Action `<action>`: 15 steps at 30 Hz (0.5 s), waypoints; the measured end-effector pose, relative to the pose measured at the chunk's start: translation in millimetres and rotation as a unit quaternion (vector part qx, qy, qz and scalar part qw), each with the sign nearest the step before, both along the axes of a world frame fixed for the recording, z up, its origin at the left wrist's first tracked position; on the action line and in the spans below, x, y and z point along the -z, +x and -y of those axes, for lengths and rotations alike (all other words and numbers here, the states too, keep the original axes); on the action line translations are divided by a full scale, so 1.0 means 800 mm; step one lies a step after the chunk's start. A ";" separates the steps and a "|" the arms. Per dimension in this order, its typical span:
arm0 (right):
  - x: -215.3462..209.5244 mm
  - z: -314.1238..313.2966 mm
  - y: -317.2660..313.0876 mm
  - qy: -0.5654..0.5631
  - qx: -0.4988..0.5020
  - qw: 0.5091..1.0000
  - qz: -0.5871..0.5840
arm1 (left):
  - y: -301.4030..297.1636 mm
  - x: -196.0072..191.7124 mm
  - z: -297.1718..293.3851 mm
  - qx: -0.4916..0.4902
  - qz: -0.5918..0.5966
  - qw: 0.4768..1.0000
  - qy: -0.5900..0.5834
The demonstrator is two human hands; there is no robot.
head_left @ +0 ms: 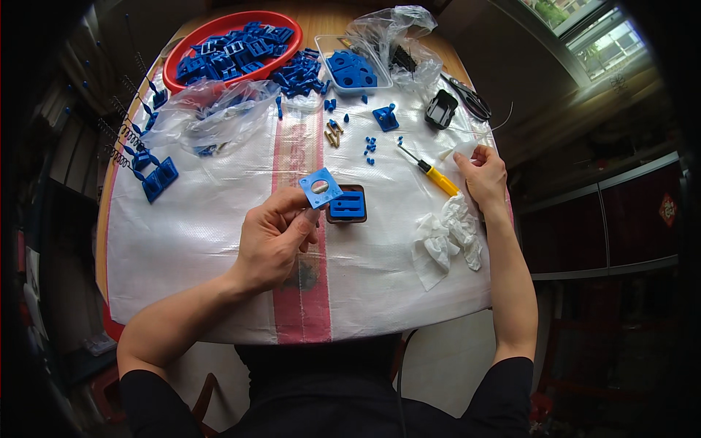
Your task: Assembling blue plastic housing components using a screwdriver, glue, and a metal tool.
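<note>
My left hand [270,237] pinches a flat blue square plate [334,191] with a round hole, raised over the middle of the table. Just beyond it, partly covered by the plate, a blue slotted block [349,205] sits in a small brown square holder [363,219]. Out at the right edge, my right hand [483,175] has its fingers curled together by something pale and whitish; what they hold is hard to make out. A yellow-handled screwdriver [439,179] lies to the left of that hand, and crumpled white tissue [445,241] rests nearer to me.
At the back stand a red basin [169,69] of blue parts and a clear tub [319,64] of blue plates. Clear plastic bags [219,109], brass-coloured pins [334,134], small blue pieces, a black box [441,109], scissors [471,98] and coiled springs [120,155] surround the work area.
</note>
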State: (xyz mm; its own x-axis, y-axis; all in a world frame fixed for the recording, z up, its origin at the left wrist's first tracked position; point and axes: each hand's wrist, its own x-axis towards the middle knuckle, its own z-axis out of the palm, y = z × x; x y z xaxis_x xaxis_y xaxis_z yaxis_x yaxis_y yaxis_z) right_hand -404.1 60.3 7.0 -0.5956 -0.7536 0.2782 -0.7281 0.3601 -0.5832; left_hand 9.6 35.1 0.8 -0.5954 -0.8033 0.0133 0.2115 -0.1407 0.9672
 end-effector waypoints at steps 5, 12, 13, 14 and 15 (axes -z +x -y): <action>-0.003 -0.020 -0.008 -0.015 -0.004 1.000 0.026 | -0.002 0.003 0.000 -0.013 0.001 1.000 -0.025; -0.011 -0.021 -0.002 -0.003 -0.027 1.000 -0.005 | -0.004 0.003 -0.001 -0.007 -0.007 1.000 -0.021; -0.012 -0.019 0.003 -0.003 -0.029 0.999 -0.013 | -0.003 0.004 0.000 -0.010 -0.007 1.000 -0.025; -0.013 -0.015 0.008 -0.004 -0.032 0.999 -0.020 | -0.003 0.004 0.000 -0.012 -0.008 0.999 -0.028; -0.015 -0.012 0.011 -0.005 -0.035 0.999 -0.028 | -0.002 0.005 0.000 -0.014 -0.008 0.999 -0.032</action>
State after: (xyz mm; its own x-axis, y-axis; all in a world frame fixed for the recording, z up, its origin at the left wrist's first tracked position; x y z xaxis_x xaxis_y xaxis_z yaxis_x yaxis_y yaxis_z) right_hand -395.6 70.1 18.7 -0.5245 -0.7901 0.3174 -0.7832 0.3014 -0.5438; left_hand 7.7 34.7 -2.8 -0.5714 -0.8172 0.0753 0.2310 -0.0721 0.9703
